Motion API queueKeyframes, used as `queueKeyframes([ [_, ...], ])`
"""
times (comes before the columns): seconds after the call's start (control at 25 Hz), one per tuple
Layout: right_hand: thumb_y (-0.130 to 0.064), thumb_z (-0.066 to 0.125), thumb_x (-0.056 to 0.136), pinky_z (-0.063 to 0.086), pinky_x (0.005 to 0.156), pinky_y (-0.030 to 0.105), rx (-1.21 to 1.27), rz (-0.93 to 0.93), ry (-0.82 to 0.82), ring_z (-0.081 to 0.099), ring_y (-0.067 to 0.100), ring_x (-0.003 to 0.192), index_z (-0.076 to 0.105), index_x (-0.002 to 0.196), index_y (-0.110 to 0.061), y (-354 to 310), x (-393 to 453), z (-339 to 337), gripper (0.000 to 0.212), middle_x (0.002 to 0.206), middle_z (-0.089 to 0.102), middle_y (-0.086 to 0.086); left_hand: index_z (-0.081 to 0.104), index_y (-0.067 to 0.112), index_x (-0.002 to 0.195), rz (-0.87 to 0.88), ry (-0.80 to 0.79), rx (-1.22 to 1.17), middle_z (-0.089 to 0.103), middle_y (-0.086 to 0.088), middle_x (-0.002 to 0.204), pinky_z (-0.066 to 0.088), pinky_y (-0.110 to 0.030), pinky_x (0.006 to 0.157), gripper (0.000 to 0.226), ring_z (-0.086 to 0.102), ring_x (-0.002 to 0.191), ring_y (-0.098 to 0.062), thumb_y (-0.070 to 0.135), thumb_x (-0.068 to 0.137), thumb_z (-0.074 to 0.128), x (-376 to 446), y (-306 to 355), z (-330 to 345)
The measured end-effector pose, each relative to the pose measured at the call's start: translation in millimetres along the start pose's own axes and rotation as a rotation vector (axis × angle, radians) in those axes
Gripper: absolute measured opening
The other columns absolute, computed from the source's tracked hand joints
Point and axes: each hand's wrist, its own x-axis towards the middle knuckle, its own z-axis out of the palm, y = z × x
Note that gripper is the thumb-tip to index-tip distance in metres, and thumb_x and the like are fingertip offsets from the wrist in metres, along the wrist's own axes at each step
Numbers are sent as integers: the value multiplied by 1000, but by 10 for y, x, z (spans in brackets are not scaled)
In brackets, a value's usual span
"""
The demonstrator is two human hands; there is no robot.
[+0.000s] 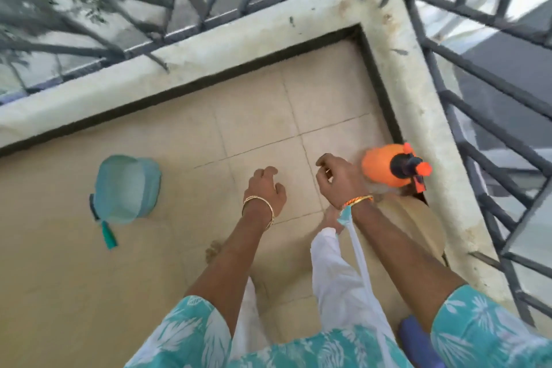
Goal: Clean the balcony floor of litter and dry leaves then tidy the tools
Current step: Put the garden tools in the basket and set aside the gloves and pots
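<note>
- The balcony floor [167, 263] is made of beige tiles and it fills the middle of the view, with a corner at the far right.
- A pale, stained parapet ledge [268, 27] runs along the far side and the right side of the floor, and a dark metal railing [466, 104] stands beyond it.
- A teal dustpan [127, 188] lies on the floor at the left, with its handle pointing toward the near side; it is well apart from both hands.
- An orange spray bottle [388, 166] with a dark nozzle and an orange tip stands at the right, near the corner and just beside the ledge.
- The left hand [265, 188] hangs over the tiles with fingers loosely curled, and it holds nothing; a gold bangle is on the wrist.
- The right hand [340, 179] is just left of the spray bottle, fingers curled; I cannot tell if it touches the bottle, and it seems to grip nothing.
- A bangle and an orange thread are on the right wrist.
- The person wears a teal shirt with white leaf print [185, 337] and white trousers [337, 278].
- A small brownish clump [212, 251] lies on the floor near the left forearm; it is too blurred to name.
- A blue object [415, 337] shows at the near right edge, partly hidden by the right arm.
</note>
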Motion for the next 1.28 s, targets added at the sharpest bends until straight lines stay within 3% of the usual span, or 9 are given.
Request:
queueKeyframes([
  [0.24,-15,53,83,50,76,38,-148,-83,-306,61,30,86,63,94,-13,-1049,-59,997,14,87,69,8,59,9,117,-316,36,-392,54,-14,122,44,-27,89,28,61,98,-31,11,90,52,-429,-1513,-341],
  [0.44,-21,52,86,51,62,35,-83,-111,-220,62,25,63,62,90,-20,-1940,-322,1887,10,59,65,3,65,10,108,-564,65,-643,65,-5,106,42,-24,81,23,59,101,-25,10,90,50,-791,-2882,-728],
  [0.52,-23,53,87,51,60,35,-93,-97,-221,60,24,61,61,86,-20,-2251,-381,2200,9,57,63,2,64,13,98,-622,58,-705,65,-6,101,47,-27,76,16,62,92,-28,10,89,51,-899,-3391,-893],
  [0.6,-26,53,87,51,62,36,-101,-77,-250,60,24,63,61,82,-21,-2527,-393,2504,10,59,64,2,61,17,88,-657,80,-761,67,-13,101,52,-34,81,9,64,94,-31,11,88,54,-946,-3863,-1047],
  [0.76,-17,56,85,48,67,28,-102,-136,-317,60,21,67,65,84,-12,-2992,-217,3203,10,76,69,6,57,12,107,-822,151,-973,60,-9,89,49,-32,75,20,61,85,-28,15,87,57,-906,-4574,-1204],
  [0.88,-10,57,82,43,72,24,-115,-188,-355,61,26,73,66,90,-5,-3215,116,3847,13,89,68,11,54,10,98,-915,186,-1382,53,-6,80,44,-28,59,11,53,66,-21,18,90,56,-671,-4826,-1206],
  [1.0,-7,57,81,37,74,20,-154,-187,-357,62,30,87,65,95,-3,-3266,555,4415,17,95,68,13,51,12,98,-975,243,-1630,51,-5,84,44,-30,59,6,50,67,-16,11,93,53,-253,-5015,-1126],
  [1.16,-12,57,83,39,83,28,-283,-235,-306,57,32,102,61,107,-2,-3282,1258,5060,26,109,62,17,42,15,124,-1047,303,-1569,49,-4,79,45,-29,63,37,48,66,-16,8,89,54,413,-5399,-742],
  [1.28,-21,55,87,41,90,40,-541,-279,-290,46,36,116,41,129,-4,-3216,1691,5507,47,128,46,20,45,10,119,-1119,314,-1693,53,-9,89,49,-34,68,32,55,77,-24,18,90,57,856,-5672,-403],
])
